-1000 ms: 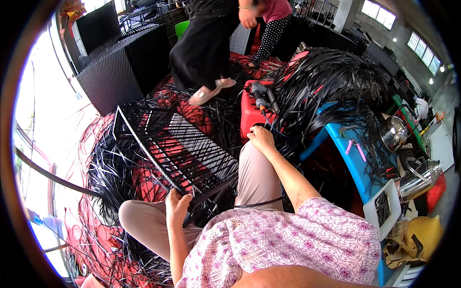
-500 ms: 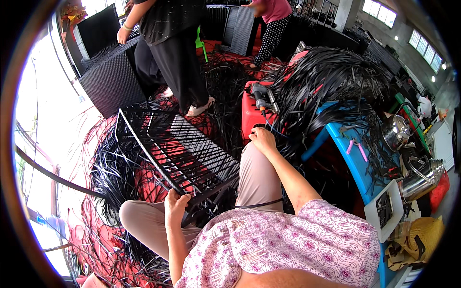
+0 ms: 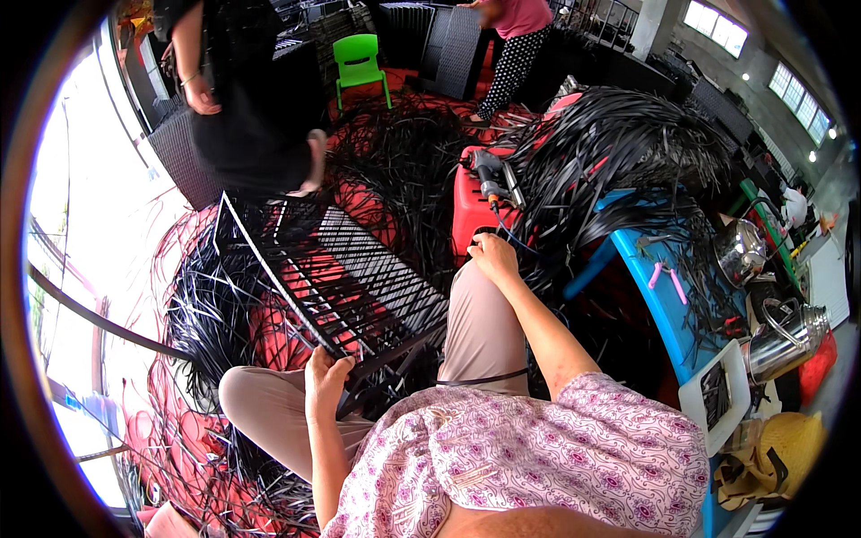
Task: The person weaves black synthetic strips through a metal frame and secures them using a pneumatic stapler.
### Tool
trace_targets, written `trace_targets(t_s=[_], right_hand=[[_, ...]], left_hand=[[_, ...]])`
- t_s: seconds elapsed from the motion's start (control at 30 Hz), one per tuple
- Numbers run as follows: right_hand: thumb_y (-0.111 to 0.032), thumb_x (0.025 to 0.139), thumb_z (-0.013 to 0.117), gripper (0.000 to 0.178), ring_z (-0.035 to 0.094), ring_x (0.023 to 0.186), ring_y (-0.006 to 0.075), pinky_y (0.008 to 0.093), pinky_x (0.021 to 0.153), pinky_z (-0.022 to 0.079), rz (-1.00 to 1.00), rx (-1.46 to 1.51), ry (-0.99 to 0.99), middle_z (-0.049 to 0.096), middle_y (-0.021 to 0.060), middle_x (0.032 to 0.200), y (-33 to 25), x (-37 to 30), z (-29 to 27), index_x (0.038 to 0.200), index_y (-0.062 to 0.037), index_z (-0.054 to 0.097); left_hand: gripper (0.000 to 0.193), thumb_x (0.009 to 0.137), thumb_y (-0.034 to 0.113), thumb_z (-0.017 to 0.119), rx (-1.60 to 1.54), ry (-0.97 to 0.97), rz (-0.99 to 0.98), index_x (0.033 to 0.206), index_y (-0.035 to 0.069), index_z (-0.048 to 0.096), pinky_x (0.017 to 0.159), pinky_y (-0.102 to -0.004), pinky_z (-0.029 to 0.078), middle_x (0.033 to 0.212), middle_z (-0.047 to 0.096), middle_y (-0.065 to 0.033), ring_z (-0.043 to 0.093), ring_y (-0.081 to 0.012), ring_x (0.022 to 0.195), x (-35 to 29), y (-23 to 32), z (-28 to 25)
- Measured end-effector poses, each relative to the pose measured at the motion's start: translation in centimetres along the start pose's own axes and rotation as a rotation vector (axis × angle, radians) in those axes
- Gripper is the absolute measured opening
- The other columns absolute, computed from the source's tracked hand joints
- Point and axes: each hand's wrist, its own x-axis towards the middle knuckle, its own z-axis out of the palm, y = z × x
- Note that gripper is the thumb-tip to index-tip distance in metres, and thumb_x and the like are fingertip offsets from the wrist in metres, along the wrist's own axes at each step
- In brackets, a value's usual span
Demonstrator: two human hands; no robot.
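A partly woven furniture frame (image 3: 345, 280), metal rails crossed by black flat strips, leans in front of my knees. My left hand (image 3: 327, 381) is closed on its near corner, thumb on top and fingers beneath, mostly hidden. Loosely draped on my raised knee, my right hand (image 3: 493, 258) holds nothing that I can see. Just beyond it stands a red stool (image 3: 468, 208). On the stool lies a grey and black air tool (image 3: 489, 175) with a blue hose.
Black strips (image 3: 619, 143) are heaped on the right and strewn over the red floor. Right of me a blue table (image 3: 659, 296) carries two pink sticks (image 3: 665, 280). A person in black (image 3: 242, 125) stands far left, near a green chair (image 3: 359, 67). Another person (image 3: 516, 63) works behind.
The person in black has stepped left, lifting a foot, so the green chair shows fully. My hands and the woven frame have hardly moved.
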Motion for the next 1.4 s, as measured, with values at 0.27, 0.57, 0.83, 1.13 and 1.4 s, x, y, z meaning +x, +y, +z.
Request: trace_targets(t_s=[0.27,0.57,0.83,1.13,1.4], right_hand=[[-0.027,0.089,0.069,0.033,0.070,0.102,0.0347,0.0452,0.091,0.055,-0.004,0.011,-0.019,0.073,0.0190,0.109,-0.4,0.0,-0.4,0.112,-0.0029,0.071],[-0.027,0.089,0.068,0.034,0.070,0.103,0.0346,0.0449,0.092,0.054,0.017,0.003,-0.041,0.073,0.0188,0.110,-0.9,0.0,-0.8,0.113,-0.0021,0.071],[-0.027,0.089,0.068,0.034,0.070,0.102,0.0350,0.0454,0.092,0.054,0.024,0.005,-0.047,0.073,0.0191,0.110,-1.2,-0.1,-1.0,0.112,-0.0017,0.071],[-0.027,0.089,0.067,0.034,0.070,0.102,0.0356,0.0458,0.091,0.054,0.017,0.020,-0.048,0.073,0.0194,0.110,-1.1,-0.1,-1.0,0.112,-0.0017,0.071],[-0.028,0.088,0.068,0.035,0.070,0.103,0.0355,0.0458,0.092,0.054,0.027,0.021,-0.042,0.073,0.0190,0.111,-0.9,-0.1,-0.7,0.112,-0.0026,0.072]], left_hand=[[0.019,0.080,0.012,0.072,-0.026,0.014,0.021,0.094,0.001,0.063,0.054,-0.0260,0.042,0.070,0.060,0.0009,0.052,-0.0079,0.058,0.4,-1.0,-0.1],[0.020,0.080,0.011,0.071,0.033,0.024,0.013,0.094,-0.001,0.063,0.056,-0.0266,0.044,0.071,0.062,-0.0014,0.054,-0.0093,0.059,0.0,0.1,-0.1],[0.022,0.078,0.013,0.071,0.066,0.027,-0.030,0.092,-0.002,0.063,0.056,-0.0277,0.046,0.073,0.065,-0.0041,0.055,-0.0101,0.059,-0.1,0.8,0.0],[0.023,0.077,0.013,0.071,0.088,0.053,-0.030,0.091,-0.004,0.062,0.057,-0.0299,0.046,0.069,0.061,-0.0042,0.055,-0.0125,0.059,0.0,0.5,0.0],[0.025,0.076,0.014,0.072,0.157,0.071,-0.024,0.089,-0.005,0.062,0.059,-0.0324,0.048,0.068,0.062,-0.0075,0.059,-0.0162,0.059,0.2,0.3,-0.1]])
